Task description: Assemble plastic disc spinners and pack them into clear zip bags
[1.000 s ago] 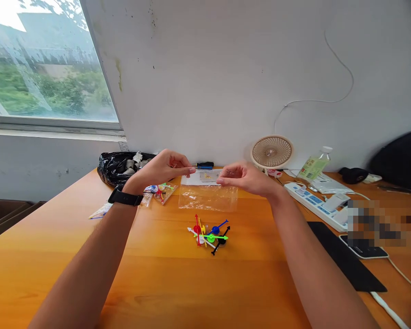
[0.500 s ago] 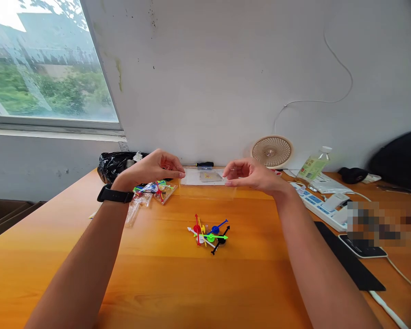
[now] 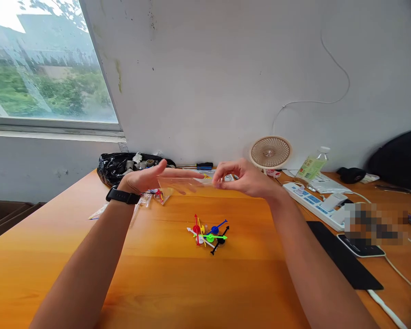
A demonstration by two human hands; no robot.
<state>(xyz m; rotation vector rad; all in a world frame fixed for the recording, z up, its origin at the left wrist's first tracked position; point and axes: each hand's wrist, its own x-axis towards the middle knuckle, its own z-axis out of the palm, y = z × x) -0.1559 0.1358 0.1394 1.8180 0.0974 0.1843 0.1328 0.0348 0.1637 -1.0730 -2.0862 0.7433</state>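
Observation:
Above the far part of the table, a clear plastic bag [image 3: 192,182] hangs nearly level between my hands. My right hand [image 3: 241,179] pinches its right end between thumb and fingers. Flat and stretched out, my left hand [image 3: 149,178] is at the bag's left part, its fingers pointing right and partly seen through the film. Whether the palm presses on the bag I cannot tell. Nearer to me, a small pile of plastic arrow spinners [image 3: 209,236] in red, yellow, white, blue, green and black lies on the wooden table [image 3: 198,292].
Small bags of coloured pieces [image 3: 161,196] lie beyond my left wrist, near a black plastic bag [image 3: 111,168]. A screwdriver [image 3: 203,166] rests by the wall. To the right are a fan [image 3: 270,152], a bottle [image 3: 313,165], a power strip [image 3: 306,201] and a black mat [image 3: 342,256].
My left hand has let go of its pinch and spread flat along the clear bag. My right hand has shifted slightly left, still pinching. The spinners have not moved.

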